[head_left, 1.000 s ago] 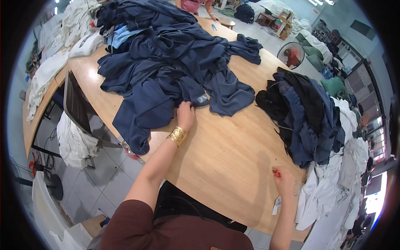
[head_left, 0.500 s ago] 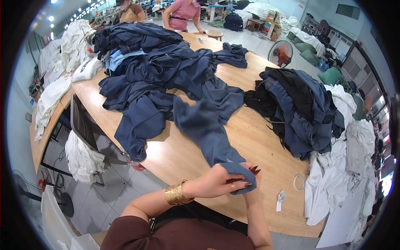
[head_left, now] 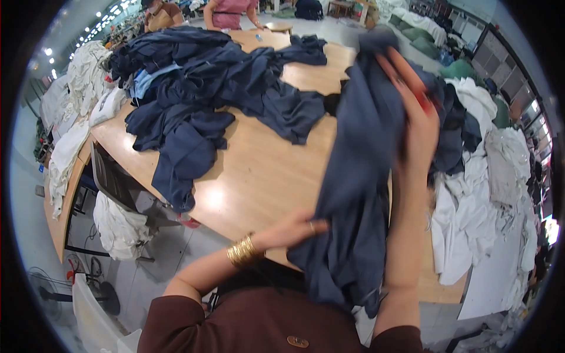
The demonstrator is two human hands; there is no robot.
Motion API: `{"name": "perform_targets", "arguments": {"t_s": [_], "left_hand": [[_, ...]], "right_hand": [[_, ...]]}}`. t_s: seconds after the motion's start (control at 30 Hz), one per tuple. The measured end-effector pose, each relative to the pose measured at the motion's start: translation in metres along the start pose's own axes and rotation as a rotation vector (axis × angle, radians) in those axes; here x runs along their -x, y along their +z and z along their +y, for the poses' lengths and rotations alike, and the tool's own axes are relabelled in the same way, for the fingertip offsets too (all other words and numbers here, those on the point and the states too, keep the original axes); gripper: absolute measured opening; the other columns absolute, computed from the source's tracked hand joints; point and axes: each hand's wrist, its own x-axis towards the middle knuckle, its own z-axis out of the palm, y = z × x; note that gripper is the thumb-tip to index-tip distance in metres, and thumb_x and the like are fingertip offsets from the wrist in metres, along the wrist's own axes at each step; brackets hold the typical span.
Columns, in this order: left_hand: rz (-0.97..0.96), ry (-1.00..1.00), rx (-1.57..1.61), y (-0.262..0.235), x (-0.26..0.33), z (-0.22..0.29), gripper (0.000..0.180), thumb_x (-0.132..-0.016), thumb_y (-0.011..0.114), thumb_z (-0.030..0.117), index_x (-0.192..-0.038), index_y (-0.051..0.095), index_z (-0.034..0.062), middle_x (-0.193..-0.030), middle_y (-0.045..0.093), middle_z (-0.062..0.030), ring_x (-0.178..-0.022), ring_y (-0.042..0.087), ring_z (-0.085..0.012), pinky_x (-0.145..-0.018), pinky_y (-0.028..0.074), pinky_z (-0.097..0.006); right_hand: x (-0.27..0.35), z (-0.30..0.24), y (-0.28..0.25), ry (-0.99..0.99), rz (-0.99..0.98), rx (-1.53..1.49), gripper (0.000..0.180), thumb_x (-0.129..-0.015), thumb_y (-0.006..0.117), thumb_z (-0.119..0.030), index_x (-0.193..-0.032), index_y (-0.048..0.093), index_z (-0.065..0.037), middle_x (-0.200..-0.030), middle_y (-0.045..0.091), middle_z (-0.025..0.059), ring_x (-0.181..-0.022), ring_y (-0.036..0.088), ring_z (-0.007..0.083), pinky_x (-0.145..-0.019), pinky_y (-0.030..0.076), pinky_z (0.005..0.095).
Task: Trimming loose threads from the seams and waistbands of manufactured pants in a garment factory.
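A navy garment (head_left: 359, 159) hangs lifted in front of me, blurred by motion, its lower end near my shirt. My right hand (head_left: 421, 117) is raised high at its upper end, fingers closed on the cloth. Something red (head_left: 425, 101) shows in that hand; it looks like the handle of small thread snips, their blades hidden. Lower down, my left hand (head_left: 291, 228) touches the garment's left edge. Its fingers are blurred and partly hidden, so their grip is unclear.
A heap of navy garments (head_left: 200, 76) covers the far left of the wooden table (head_left: 265, 170). Behind my right arm lies a darker pile (head_left: 453, 129), with white cloth (head_left: 465, 235) beside it. A chair (head_left: 115, 176) stands at left. Two people (head_left: 232, 15) are beyond the table.
The garment has come up off the table and toward me. My right hand has risen far up and to the right with it; my left hand has moved slightly left, away from the right.
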Motion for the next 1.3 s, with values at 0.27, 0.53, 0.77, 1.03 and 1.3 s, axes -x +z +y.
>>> {"name": "perform_targets", "arguments": {"t_s": [0.27, 0.53, 0.77, 1.03, 1.3], "left_hand": [[0.748, 0.063, -0.300, -0.132, 0.025, -0.053, 0.046, -0.090, 0.049, 0.009, -0.134, 0.038, 0.0068, -0.132, 0.044, -0.0143, -0.121, 0.045, -0.0217, -0.101, 0.035, -0.032], [0.739, 0.176, -0.832, -0.092, 0.059, -0.030, 0.033, -0.077, 0.059, 0.001, -0.109, 0.058, 0.0059, -0.108, 0.059, -0.0091, -0.100, 0.055, -0.0243, -0.082, 0.042, -0.033], [0.507, 0.286, -1.329, -0.057, -0.014, -0.043, 0.050, -0.069, 0.060, 0.002, -0.118, 0.051, 0.0098, -0.113, 0.057, -0.0061, -0.111, 0.049, -0.0247, -0.094, 0.032, -0.039], [0.554, 0.161, -0.661, -0.077, -0.002, 0.005, 0.042, -0.068, 0.039, -0.012, -0.104, 0.057, -0.0001, -0.095, 0.062, -0.0164, -0.094, 0.061, -0.0264, -0.083, 0.045, -0.029], [0.610, 0.368, -1.052, -0.072, 0.012, 0.055, 0.041, -0.062, 0.055, -0.007, -0.100, 0.061, 0.0083, -0.090, 0.058, -0.0108, -0.077, 0.059, -0.0316, -0.064, 0.047, -0.035]], "right_hand": [[0.064, 0.071, -0.087, 0.140, -0.219, 0.953, 0.026, -0.082, 0.063, -0.013, -0.106, 0.065, -0.005, -0.080, 0.064, 0.0067, -0.069, 0.059, 0.0140, -0.064, 0.045, 0.0245], [0.176, 0.119, -0.110, 0.508, -0.177, 0.843, 0.026, -0.076, 0.067, -0.006, -0.101, 0.064, -0.003, -0.097, 0.063, 0.0115, -0.084, 0.062, 0.0225, -0.076, 0.048, 0.0289], [0.168, 0.177, -0.081, 0.338, -0.271, 1.246, 0.028, -0.069, 0.067, -0.013, -0.096, 0.061, -0.008, -0.101, 0.057, 0.0080, -0.082, 0.061, 0.0322, -0.071, 0.050, 0.0391], [0.139, 0.093, -0.061, 0.676, -0.459, 0.586, 0.032, -0.068, 0.073, -0.014, -0.095, 0.059, -0.004, -0.076, 0.060, 0.0041, -0.076, 0.058, 0.0102, -0.069, 0.046, 0.0279], [0.132, 0.077, -0.054, 0.409, -0.270, 1.007, 0.017, -0.071, 0.064, -0.006, -0.087, 0.058, -0.004, -0.083, 0.064, 0.0112, -0.076, 0.063, 0.0209, -0.065, 0.049, 0.0289]]}}
